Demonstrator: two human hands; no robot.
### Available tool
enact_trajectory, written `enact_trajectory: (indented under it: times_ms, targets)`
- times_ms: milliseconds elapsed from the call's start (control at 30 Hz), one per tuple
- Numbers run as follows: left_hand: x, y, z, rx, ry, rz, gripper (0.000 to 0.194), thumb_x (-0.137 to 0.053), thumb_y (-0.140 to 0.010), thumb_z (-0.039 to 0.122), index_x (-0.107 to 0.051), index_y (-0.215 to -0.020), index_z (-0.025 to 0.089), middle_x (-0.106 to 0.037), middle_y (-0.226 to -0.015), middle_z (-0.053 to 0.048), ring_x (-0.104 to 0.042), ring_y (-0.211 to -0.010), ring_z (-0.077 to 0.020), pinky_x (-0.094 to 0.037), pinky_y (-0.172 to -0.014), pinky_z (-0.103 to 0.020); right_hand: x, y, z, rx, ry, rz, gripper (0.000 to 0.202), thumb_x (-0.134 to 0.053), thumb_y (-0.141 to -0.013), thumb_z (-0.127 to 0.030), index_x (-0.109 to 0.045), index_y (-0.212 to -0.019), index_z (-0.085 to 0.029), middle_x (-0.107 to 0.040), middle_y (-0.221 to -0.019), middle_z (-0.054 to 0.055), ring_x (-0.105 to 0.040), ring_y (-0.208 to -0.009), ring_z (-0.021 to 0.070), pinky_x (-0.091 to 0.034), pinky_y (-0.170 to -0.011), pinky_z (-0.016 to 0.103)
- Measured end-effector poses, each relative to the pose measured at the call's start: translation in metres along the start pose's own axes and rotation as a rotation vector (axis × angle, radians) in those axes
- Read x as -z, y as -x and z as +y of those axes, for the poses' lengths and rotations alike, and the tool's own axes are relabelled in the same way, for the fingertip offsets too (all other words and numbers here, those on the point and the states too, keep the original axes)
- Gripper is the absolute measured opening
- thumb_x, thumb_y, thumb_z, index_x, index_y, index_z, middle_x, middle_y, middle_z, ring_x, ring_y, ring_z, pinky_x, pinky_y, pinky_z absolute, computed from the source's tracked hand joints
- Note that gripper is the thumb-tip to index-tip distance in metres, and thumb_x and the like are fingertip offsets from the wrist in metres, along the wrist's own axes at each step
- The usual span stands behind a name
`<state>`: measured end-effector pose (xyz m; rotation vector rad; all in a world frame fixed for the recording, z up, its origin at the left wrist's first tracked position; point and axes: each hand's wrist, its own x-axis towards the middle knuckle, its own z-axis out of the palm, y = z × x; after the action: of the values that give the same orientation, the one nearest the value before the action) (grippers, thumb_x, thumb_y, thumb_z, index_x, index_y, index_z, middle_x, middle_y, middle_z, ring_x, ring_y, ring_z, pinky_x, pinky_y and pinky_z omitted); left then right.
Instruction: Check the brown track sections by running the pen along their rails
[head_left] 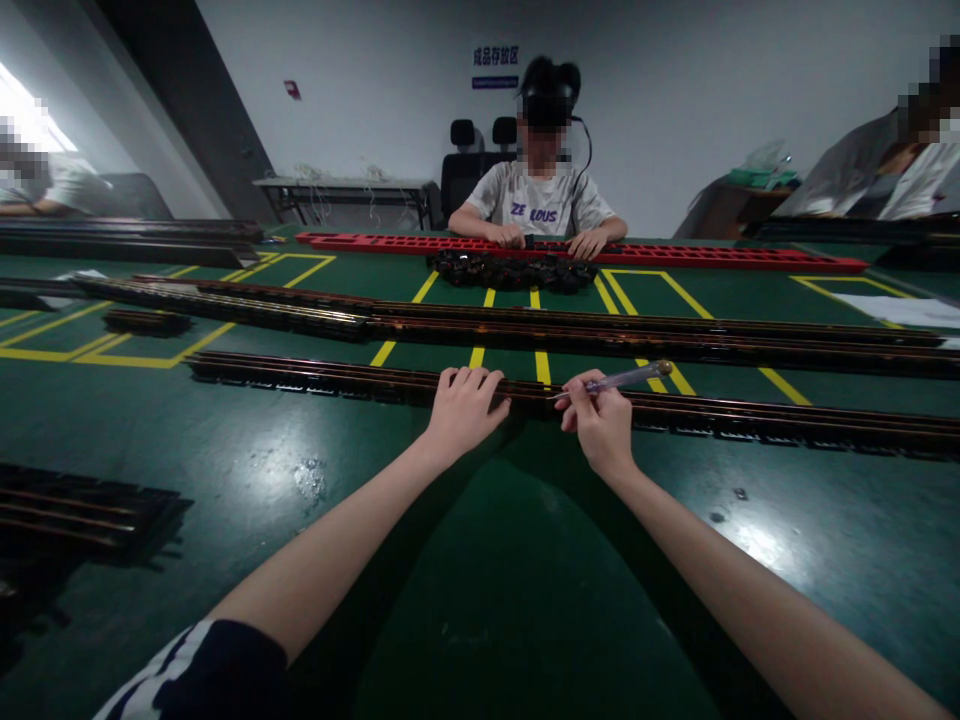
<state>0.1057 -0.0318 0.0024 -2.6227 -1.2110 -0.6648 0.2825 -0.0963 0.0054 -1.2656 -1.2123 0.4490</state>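
Note:
A long black rail [330, 377] with copper-coloured strips along its length lies across the green table in front of me. My left hand [466, 412] grips this rail near its middle, fingers over the top and thumb on the near side. In my right hand [602, 420] is a slim screwdriver [630, 377] with a clear handle, its rounded end pointing up to the right. The thin shaft points left, down at the rail between my hands; whether the tip touches it I cannot tell.
Behind it lie more black rails [480, 325]. Across the table a person [544, 195] handles a long red frame [697, 258] beside a pile of black parts [514, 270]. More rails [82, 515] lie at left. Yellow tape lines [300, 258] mark the table.

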Motion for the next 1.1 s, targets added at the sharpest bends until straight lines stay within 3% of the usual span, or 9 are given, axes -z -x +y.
enact_trajectory:
  times_ms: [533,1100]
  targets:
    - [-0.0006,0.0008,0.0015,0.017,0.002,0.010,0.035,-0.041,-0.094,0.031,-0.060,-0.118,0.013,-0.066,-0.116,-0.013,-0.058,-0.109,-0.0272,-0.038,-0.098,-0.048,-0.0021,-0.0005,0.0002,-0.008,-0.032,-0.039,0.037,-0.055,-0.086,-0.054,-0.054,-0.076,-0.018,-0.065,-0.060,0.002,-0.052,-0.037,0.0091,-0.040,-0.038,0.021]
    - [0.0040,0.0025,0.0029,0.009,0.001,-0.004,0.040,-0.037,-0.090,0.011,-0.058,-0.123,0.015,-0.063,-0.124,-0.012,-0.055,-0.117,-0.0263,-0.036,-0.102,-0.048,-0.0022,-0.0006,-0.0024,0.029,0.034,-0.067,0.037,-0.053,-0.087,-0.054,-0.054,-0.076,-0.019,-0.067,-0.063,0.002,-0.053,-0.038,0.0097,-0.041,-0.039,0.022]
